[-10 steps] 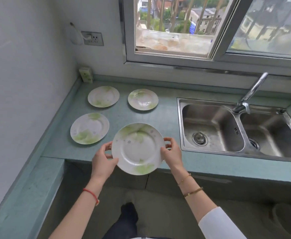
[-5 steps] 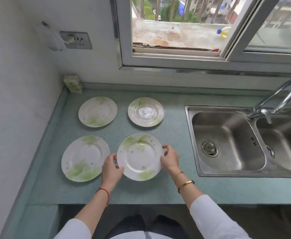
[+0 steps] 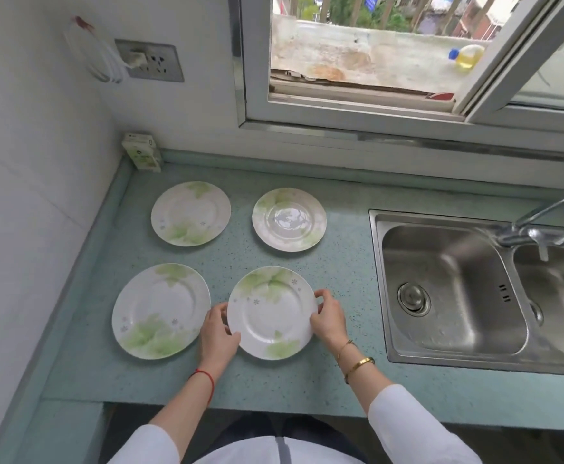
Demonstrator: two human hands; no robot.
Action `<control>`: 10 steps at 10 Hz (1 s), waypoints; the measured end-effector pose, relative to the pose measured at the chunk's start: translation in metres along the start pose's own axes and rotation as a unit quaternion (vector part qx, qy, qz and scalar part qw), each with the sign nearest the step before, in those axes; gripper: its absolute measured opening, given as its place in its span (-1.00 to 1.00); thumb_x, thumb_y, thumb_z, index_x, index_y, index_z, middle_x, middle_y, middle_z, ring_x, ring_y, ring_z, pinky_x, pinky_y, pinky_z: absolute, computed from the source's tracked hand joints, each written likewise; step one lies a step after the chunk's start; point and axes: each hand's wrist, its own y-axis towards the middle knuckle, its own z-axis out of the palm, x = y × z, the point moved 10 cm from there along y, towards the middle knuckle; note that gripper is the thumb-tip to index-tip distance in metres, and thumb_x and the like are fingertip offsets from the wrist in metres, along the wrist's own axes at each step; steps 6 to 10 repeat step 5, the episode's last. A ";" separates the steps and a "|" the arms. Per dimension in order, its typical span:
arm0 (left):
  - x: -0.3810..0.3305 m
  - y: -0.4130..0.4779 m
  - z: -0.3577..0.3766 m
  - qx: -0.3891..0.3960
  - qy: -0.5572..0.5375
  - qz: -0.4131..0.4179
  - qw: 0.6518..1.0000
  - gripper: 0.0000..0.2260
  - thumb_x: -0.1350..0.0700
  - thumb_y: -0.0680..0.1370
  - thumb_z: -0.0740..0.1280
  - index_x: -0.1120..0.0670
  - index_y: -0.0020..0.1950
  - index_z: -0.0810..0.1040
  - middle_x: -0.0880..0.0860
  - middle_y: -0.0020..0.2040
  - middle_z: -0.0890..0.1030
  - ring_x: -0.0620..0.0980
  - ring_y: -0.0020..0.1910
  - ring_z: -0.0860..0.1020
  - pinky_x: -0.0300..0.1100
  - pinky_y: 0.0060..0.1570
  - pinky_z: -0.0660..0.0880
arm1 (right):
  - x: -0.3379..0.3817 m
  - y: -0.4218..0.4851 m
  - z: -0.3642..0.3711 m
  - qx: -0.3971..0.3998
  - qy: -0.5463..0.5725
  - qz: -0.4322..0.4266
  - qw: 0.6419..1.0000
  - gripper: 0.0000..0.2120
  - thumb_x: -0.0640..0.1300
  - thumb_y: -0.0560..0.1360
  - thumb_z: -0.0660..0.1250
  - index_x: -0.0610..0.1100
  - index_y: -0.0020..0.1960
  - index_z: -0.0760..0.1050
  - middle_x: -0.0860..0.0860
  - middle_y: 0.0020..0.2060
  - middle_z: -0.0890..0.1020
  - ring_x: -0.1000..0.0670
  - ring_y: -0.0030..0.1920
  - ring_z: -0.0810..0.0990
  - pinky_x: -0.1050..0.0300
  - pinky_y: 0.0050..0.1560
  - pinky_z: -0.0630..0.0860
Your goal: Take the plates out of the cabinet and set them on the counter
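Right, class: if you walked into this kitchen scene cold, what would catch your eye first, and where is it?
Four white plates with green leaf prints sit in a two-by-two grid on the teal counter. The near-right plate is gripped at its rim by the left hand and the right hand. To the right lies a steel double sink, and behind it an open window with a yellow bottle on the ledge outside.

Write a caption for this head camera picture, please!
Two hands set a fourth round white green-leaf plate on the teal counter.
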 end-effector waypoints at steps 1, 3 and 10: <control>0.000 -0.001 0.001 0.002 0.004 0.001 1.000 -0.45 0.36 0.41 0.44 0.09 0.36 0.45 0.06 0.26 0.55 -0.15 -0.17 0.58 -0.26 -0.15 0.49 | -0.001 -0.003 0.000 0.004 -0.007 -0.002 1.000 -0.58 -0.37 0.41 0.21 -0.09 0.22 0.40 -0.15 0.08 0.53 -0.15 0.06 0.54 0.01 0.00 0.51; -0.002 -0.006 -0.003 0.020 -0.012 0.005 1.000 -0.45 0.32 0.45 0.41 0.07 0.42 0.42 0.08 0.29 0.52 0.00 -0.09 0.63 -0.06 0.07 0.58 | -0.001 -0.004 -0.004 0.006 -0.024 -0.001 1.000 -0.63 -0.31 0.45 0.19 -0.13 0.25 0.41 -0.15 0.09 0.54 -0.15 0.05 0.55 0.04 -0.06 0.48; 0.003 -0.020 -0.030 -0.023 -0.037 0.029 0.999 -0.52 0.22 0.53 0.42 0.11 0.44 0.43 0.07 0.34 0.51 -0.04 0.00 0.60 -0.17 0.09 0.50 | -0.002 -0.014 -0.024 -0.047 0.052 -0.023 0.997 -0.65 -0.18 0.55 0.21 -0.17 0.32 0.40 -0.11 0.06 0.57 -0.08 0.04 0.56 -0.03 0.08 0.53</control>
